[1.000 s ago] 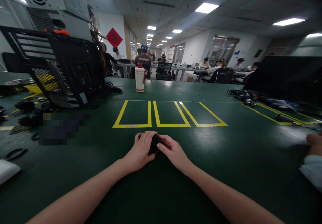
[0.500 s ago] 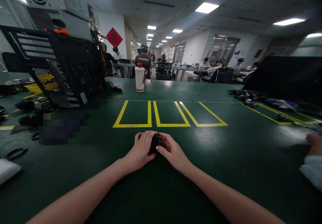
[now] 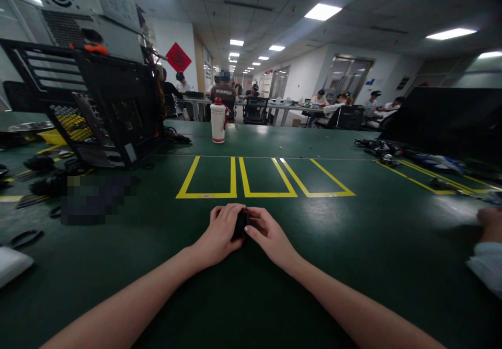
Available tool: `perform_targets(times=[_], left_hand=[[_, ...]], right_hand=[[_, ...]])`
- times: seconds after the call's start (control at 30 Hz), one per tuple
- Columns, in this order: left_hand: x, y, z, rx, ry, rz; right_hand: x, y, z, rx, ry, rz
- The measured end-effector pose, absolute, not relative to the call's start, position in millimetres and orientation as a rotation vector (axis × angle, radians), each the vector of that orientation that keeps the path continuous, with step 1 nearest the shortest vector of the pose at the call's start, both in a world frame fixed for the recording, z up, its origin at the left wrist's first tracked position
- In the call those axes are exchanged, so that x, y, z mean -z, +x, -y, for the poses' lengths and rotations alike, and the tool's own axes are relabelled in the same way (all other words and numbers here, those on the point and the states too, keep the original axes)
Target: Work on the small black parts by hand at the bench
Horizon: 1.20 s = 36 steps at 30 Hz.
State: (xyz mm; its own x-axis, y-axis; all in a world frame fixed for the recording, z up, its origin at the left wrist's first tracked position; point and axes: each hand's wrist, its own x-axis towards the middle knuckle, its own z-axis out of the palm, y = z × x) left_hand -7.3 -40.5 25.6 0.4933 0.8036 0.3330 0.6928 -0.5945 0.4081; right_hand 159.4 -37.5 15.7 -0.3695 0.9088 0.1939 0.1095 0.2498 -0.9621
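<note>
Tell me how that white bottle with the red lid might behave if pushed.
The white bottle would probably tip if pushed high, being taller than wide. Its rounded body suggests it could roll once down. Its weight is unclear: the opaque wall hides any contents.

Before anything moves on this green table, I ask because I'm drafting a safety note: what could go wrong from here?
The bare left grip largely hides the small black object, so a slip could go unnoticed. The bare right grip, thumb by that object's edge, might knock it askew. The tall white bottle with a red lid stands upright beyond, so a long forward sweep could tip it.
</note>
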Motion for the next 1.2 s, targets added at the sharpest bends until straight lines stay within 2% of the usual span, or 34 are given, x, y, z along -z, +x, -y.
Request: perform_targets(times=[0.33,1.2], left_hand=[[-26.8,-6.9,40.8,-0.729,2.51,-1.282],[-33.2,-7.0,43.3,-0.666,2.483,-1.29]], right_hand=[[-17.5,159.1,40.4,-1.265,-0.85,1.684],[-19.1,161.0,38.6,-1.23,-0.974,1.718]])
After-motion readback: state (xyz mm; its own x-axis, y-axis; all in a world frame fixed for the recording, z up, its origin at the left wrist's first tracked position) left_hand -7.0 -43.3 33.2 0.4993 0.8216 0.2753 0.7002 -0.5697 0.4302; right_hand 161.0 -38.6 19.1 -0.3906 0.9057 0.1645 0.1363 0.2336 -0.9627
